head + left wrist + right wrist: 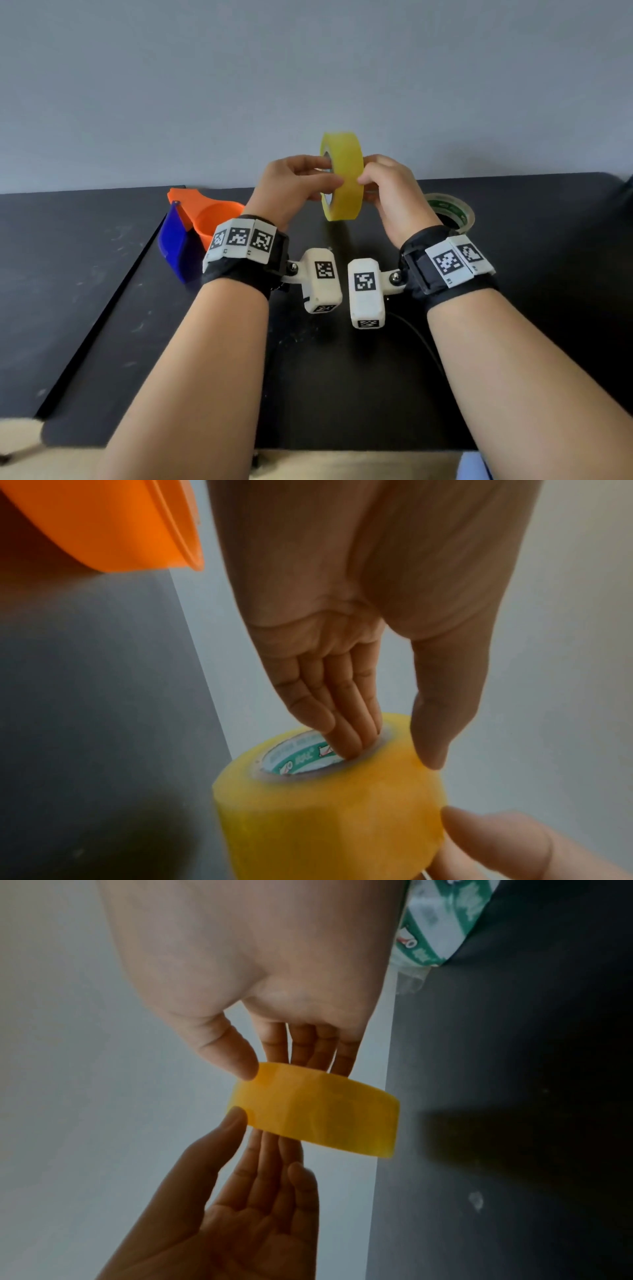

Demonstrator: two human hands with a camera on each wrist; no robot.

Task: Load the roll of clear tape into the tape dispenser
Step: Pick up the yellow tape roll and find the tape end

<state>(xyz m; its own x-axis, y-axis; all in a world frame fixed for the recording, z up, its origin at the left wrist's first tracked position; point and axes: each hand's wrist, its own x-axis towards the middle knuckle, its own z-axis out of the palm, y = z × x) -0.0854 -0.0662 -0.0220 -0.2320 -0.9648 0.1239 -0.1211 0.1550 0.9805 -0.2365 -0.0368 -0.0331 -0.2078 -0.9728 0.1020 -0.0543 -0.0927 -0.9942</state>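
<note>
Tape roll (342,176) upright, pinched between left hand (291,186), right hand (388,192)

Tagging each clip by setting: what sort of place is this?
Probably a plain desk or workbench set against a bare grey wall: a black tabletop, an orange tape dispenser and a spare tape roll.

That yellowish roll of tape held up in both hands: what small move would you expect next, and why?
Probably carry the yellowish roll of clear tape down and left toward the orange and blue plastic tape dispenser. The left hand and right hand pinch it upright above the black table, while the dispenser lies on the table to the left, holding no roll as far as the head view shows.
</note>
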